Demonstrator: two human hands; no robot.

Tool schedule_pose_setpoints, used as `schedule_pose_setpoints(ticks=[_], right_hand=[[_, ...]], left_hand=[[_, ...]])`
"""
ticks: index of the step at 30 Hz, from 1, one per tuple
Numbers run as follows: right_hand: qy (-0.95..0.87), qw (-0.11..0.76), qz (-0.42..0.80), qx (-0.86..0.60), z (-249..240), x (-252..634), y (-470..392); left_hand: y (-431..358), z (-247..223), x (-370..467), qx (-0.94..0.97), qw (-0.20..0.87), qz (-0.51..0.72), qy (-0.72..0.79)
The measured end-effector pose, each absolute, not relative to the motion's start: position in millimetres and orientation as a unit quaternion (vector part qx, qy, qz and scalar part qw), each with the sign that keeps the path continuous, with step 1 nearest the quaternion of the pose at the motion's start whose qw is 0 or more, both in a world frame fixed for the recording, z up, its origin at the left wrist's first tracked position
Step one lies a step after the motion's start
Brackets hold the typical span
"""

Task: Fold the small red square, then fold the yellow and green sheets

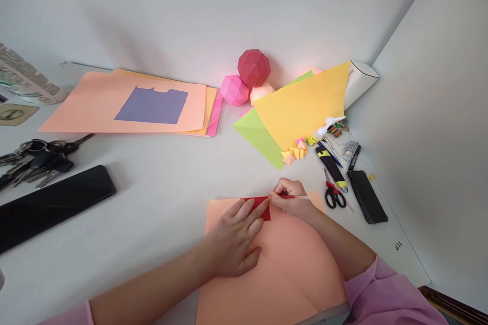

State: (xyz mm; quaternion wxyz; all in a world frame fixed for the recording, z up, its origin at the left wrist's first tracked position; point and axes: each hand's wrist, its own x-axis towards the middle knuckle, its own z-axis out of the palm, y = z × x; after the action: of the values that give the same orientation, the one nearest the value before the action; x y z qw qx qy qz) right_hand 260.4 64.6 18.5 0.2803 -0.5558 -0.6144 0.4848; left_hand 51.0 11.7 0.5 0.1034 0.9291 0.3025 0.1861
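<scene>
Card (266, 215), red, flat near the top edge of a peach sheet (244, 299), partly covered by the left hand (238, 236), palm down, fingers extended across it, nothing clasped. At the card's right end, right hand (292, 200) pinching a slim tool (288, 196), red with a pale end. To the right, scissors (335, 198), cutter (331, 166) and small phone (367, 197) lying close together; farther back, glue (322, 130) by a yellow sheet (305, 101). Behind, paper balls (254, 67) clustered between yellow sheet and paper stack (87, 104). Far left, keys (49, 159) near a large phone (57, 205).
</scene>
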Motion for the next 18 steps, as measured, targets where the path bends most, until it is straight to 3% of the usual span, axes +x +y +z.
schedule_pose_setpoints(ticks=[18], right_hand=[[-0.627, 0.275, 0.475, -0.553, 19.6, 259.1, 65.3]], left_hand=[[11.2, -2.4, 51.1, 0.926, 0.128, 0.190, 0.300]])
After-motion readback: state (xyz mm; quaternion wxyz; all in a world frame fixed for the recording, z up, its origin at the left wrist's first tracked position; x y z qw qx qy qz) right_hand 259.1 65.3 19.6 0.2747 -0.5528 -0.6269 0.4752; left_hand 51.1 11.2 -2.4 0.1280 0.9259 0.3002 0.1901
